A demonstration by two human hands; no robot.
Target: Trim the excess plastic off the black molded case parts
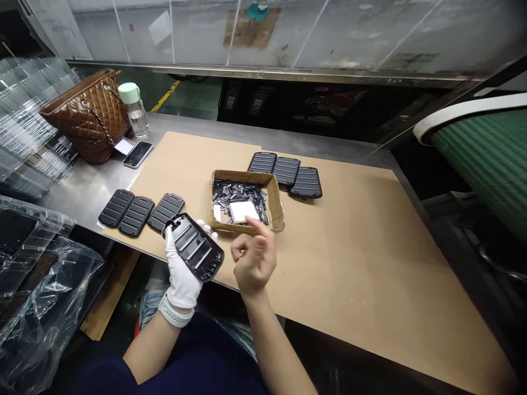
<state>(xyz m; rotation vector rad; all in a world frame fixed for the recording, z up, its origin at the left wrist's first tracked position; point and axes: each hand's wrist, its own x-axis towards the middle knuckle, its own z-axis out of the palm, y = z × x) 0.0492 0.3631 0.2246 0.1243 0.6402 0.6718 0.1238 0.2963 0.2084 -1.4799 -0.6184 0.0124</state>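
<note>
My left hand [181,280], in a white glove, is closed round a black ribbed plastic panel [195,246], tilted above the table's front edge. To its right my bare right hand [256,258] is raised, slightly blurred, with the index finger pointing out and the other fingers curled; whether a small piece sits in them I cannot make out. Just beyond is a cardboard box [276,203] with many small black pieces [234,191] and a white block [244,212] inside. Several similar panels lie on the table, some at the left [135,215], others behind the box [285,170].
Brown cardboard [349,263] covers most of the metal table. A brown quilted bag [88,112], a bottle [138,118] and a phone [138,154] stand or lie at the back left. Clear plastic wrapping [53,307] is at the left; a green belt [489,142] juts in at the right.
</note>
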